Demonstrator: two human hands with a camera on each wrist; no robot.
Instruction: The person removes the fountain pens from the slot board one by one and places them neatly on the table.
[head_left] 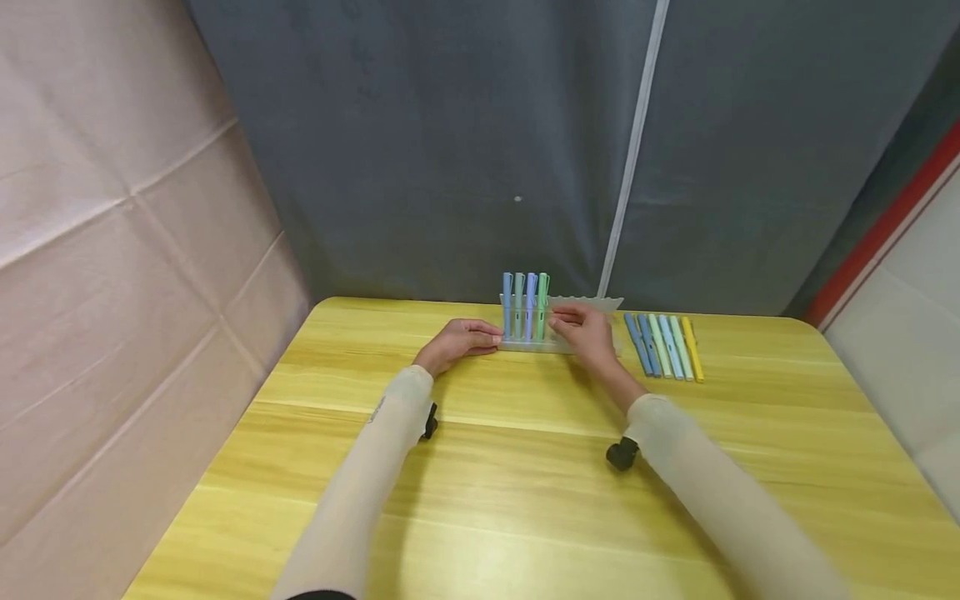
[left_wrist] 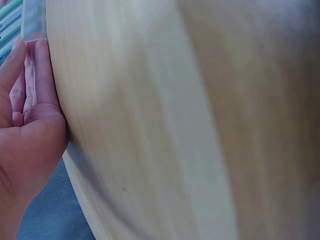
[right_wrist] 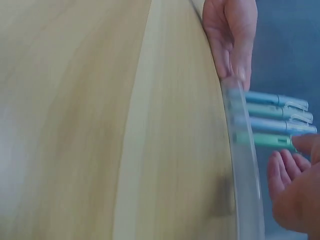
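A clear pen stand [head_left: 558,347] stands near the table's back edge. Upright in its left part are a blue pen [head_left: 507,302], a grey-green pen [head_left: 518,302], a lavender pen [head_left: 531,302] and a green pen [head_left: 543,302]. My left hand [head_left: 463,340] holds the stand's left end, thumb on one side and fingers on the other, as the left wrist view shows. Just right of the green pen [right_wrist: 267,140] is my right hand [head_left: 585,332], its fingers loosely bent. In the right wrist view its nearest fingertip overlaps that pen's upper end; contact is unclear.
Right of the stand, several capped pens [head_left: 663,346] in blue, pale green and yellow lie side by side on the wooden table [head_left: 510,492]. A dark curtain [head_left: 450,150] hangs right behind the table. A pinkish covered wall [head_left: 135,292] is at the left.
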